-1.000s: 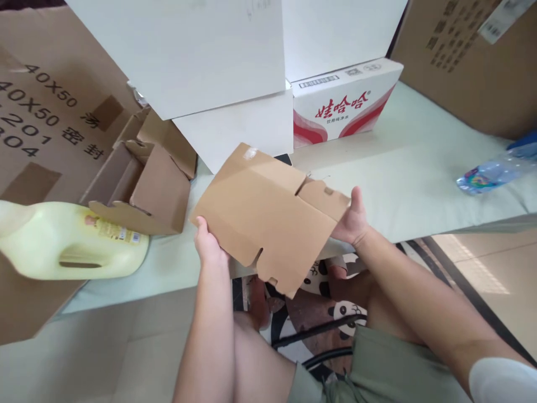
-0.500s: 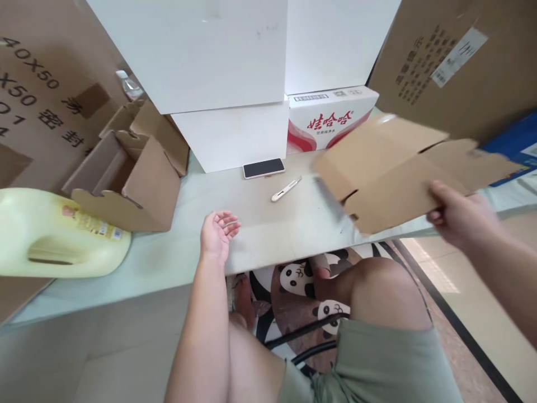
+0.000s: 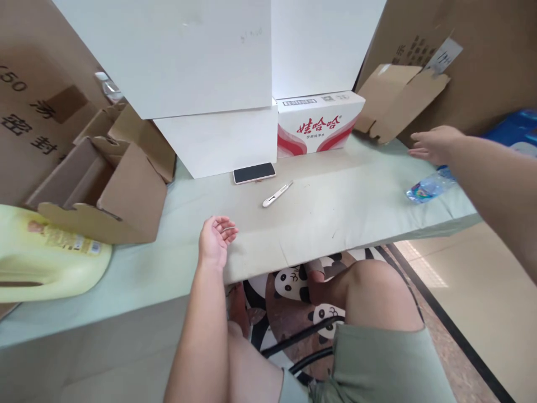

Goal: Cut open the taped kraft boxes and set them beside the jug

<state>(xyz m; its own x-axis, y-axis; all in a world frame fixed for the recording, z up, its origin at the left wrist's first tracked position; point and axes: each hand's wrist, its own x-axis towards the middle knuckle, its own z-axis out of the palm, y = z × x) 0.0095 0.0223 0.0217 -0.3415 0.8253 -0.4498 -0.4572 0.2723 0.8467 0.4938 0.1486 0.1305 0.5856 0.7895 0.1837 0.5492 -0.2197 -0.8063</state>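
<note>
My left hand (image 3: 217, 242) rests palm up at the table's front edge, fingers loosely curled and apart, holding nothing. Stretched out at the right, my right hand (image 3: 438, 144) is open above the table, apart from the folded cardboard piece (image 3: 398, 98). That cardboard leans at the back right, against a large brown carton (image 3: 482, 67) and beside a white and red box (image 3: 321, 126). Below my right hand lies a clear plastic bottle (image 3: 430, 186). Between my hands, a white utility knife (image 3: 277, 195) lies near a phone (image 3: 254, 173).
Open cardboard boxes (image 3: 140, 196) and a pale yellow jug (image 3: 54, 257) stand on the left. White boxes (image 3: 218, 140) are stacked at the back. A blue package (image 3: 514, 131) sits at the far right. My knees are under the table's front edge.
My right hand has carried the cardboard piece to the back right and let go of it. The bottle has come into view. My left hand stays put; the view has shifted slightly.
</note>
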